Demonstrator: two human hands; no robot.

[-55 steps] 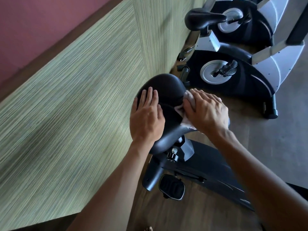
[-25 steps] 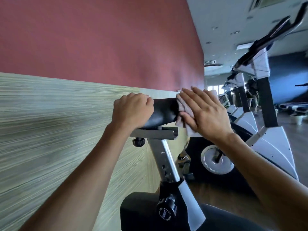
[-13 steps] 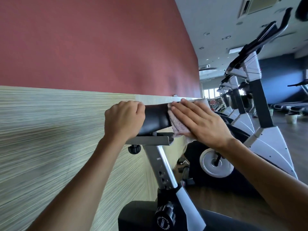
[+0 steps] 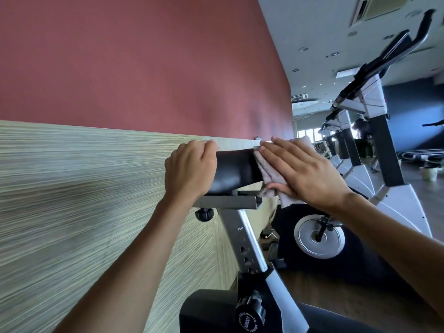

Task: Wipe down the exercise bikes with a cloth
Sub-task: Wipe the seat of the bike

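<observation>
1. Since half a second ago, your right hand [image 4: 305,174] has slid the cloth [image 4: 269,174] slightly along the saddle [image 4: 236,169] side.
2. Right fingers flat, pressing the cloth; left hand [image 4: 191,170] curled round the saddle's rear.
3. Side wipe nearly done, likely.

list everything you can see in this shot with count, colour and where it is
saddle: 1, black, centre, on the near bike
cloth: 1, pale grey, against the saddle's right side, under the right hand
seat post: 1, silver, below the saddle, with adjustment holes
seat rail: 1, grey, directly under the saddle
knobs: 2, black, one under the rail, one at the post's base
other bikes: a row, black and white, receding on the right; count unclear
flywheel disc: 1, silver, on the next bike
wall: red above, striped green-beige panel below, left
pot: 1, pale, far right on the floor
left hand: grips the saddle's left end
right hand: flat, pressing the cloth on the saddle
</observation>
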